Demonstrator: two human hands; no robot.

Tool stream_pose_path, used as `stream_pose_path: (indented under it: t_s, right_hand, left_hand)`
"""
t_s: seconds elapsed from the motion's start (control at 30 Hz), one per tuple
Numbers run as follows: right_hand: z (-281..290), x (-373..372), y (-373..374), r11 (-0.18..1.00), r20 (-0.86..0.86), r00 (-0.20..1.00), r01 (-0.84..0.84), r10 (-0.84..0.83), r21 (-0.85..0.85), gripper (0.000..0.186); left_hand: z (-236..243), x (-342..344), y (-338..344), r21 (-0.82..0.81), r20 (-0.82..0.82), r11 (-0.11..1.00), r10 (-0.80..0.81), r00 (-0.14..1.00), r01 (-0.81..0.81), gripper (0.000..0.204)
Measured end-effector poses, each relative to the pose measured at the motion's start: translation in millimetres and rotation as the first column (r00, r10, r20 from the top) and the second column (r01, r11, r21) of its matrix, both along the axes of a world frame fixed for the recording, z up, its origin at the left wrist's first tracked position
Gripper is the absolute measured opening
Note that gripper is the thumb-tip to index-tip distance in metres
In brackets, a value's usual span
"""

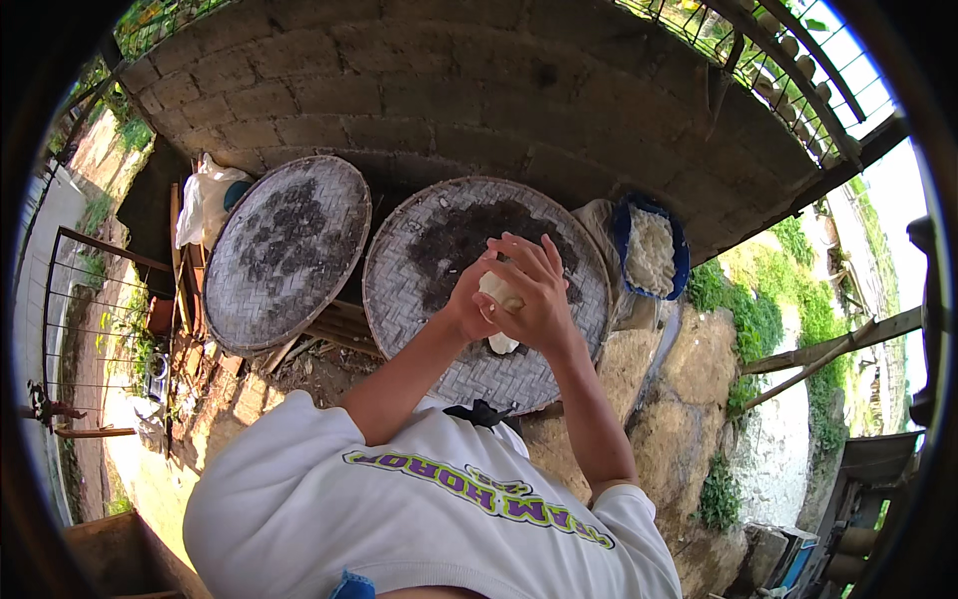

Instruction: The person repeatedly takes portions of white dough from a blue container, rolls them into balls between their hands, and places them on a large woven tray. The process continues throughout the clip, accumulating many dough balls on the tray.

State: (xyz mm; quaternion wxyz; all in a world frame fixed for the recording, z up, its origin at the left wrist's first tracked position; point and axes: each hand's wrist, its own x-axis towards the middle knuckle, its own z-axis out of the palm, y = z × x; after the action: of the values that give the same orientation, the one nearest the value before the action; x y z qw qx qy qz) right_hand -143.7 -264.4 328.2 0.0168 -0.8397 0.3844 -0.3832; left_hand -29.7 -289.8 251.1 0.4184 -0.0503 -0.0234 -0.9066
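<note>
Over the middle of the round woven tray point(407, 285), the left hand point(470, 301) and right hand point(540, 299) cup a white doughy lump point(499, 289), likely so it won't fall. A blue tub point(683, 252) of white mash point(651, 250) sits by the tray's right edge, maybe for easy reach.

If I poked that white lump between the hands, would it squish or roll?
The white lump would probably squish, as it looks doughy. It's likely light, being small enough for the left hand and right hand to cup. It might roll a little, since the part showing looks rounded.
</note>
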Motion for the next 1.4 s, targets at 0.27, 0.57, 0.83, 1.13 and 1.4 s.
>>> stream_pose_path:
  t_s: [0.27, 0.57, 0.83, 1.13, 1.4]
  right_hand:
    - [-6.9, 0.9, -5.0, 0.978, 0.336, 0.941, -0.042, -0.030, 0.206, 0.042]
    - [-13.7, 2.8, -5.5, 0.956, 0.461, 0.874, 0.017, -0.156, 0.292, 0.052]
    - [-11.6, -1.4, 0.4, 0.998, 0.364, 0.931, -0.031, 0.007, 0.061, 0.046]
    - [-21.8, 7.6, 1.0, 1.000, 0.225, 0.974, -0.012, 0.014, -0.011, 0.044]
    - [-20.4, 0.1, -12.0, 0.976, 0.333, 0.943, -0.066, -0.008, 0.209, 0.040]
  left_hand:
    - [3.1, 4.4, -0.4, -0.023, 0.074, 0.996, 0.087, 0.993, -0.085, 0.054]
    - [10.7, 4.5, 6.1, 0.061, 0.133, 0.982, 0.167, 0.977, -0.177, 0.049]
    - [46.7, 10.6, 21.2, 0.054, 0.409, 0.980, 0.152, 0.900, -0.190, 0.062]
    - [30.4, 9.5, 7.4, -0.140, -0.033, 0.990, -0.033, 0.999, 0.028, 0.066]
    - [4.1, 12.7, 3.6, 0.086, 0.129, 0.994, 0.054, 0.990, -0.066, 0.072]
